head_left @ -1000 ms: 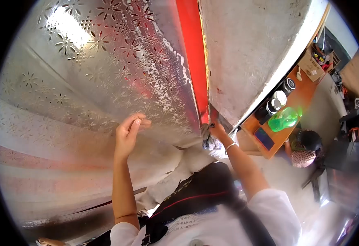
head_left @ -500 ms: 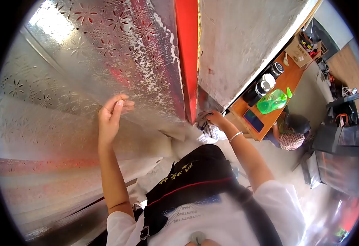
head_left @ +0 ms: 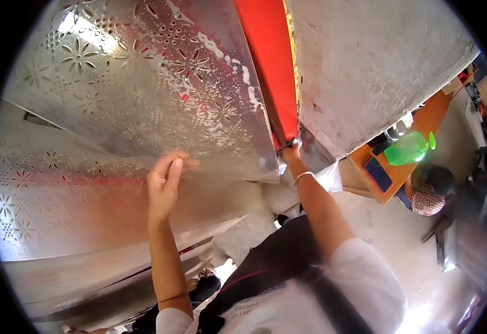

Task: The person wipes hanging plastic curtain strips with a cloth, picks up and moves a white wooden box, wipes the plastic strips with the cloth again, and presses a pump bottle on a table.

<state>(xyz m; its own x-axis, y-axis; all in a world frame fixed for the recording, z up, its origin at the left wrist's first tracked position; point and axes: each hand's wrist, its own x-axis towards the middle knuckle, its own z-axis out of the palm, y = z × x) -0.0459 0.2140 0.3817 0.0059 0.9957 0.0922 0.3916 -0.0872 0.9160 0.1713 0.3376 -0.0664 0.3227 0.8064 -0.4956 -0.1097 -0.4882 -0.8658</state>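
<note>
My left hand (head_left: 166, 178) is closed, thumb against fingers, pinching the edge of a clear plastic sheet (head_left: 138, 111) embossed with flowers. The lifted sheet bears wet white suds and droplets along its right side. At the lower end of a red strip (head_left: 271, 61), my right hand (head_left: 291, 151) is closed around a dark rag; little of it shows now, though it looks bunched in the earlier frame. A white bangle circles that wrist.
A worn grey panel (head_left: 377, 61) stands right of the red strip. Beyond it, a wooden table (head_left: 391, 195) holds a green bottle (head_left: 407, 149) and a phone (head_left: 378, 173). Another person (head_left: 430, 189) is low beside the table. More flowered sheet (head_left: 48, 195) hangs at left.
My right hand has moved up against the lower end of the red strip with the rag. My left hand keeps its pinch on the sheet. The view has shifted, moving the table rightward.
</note>
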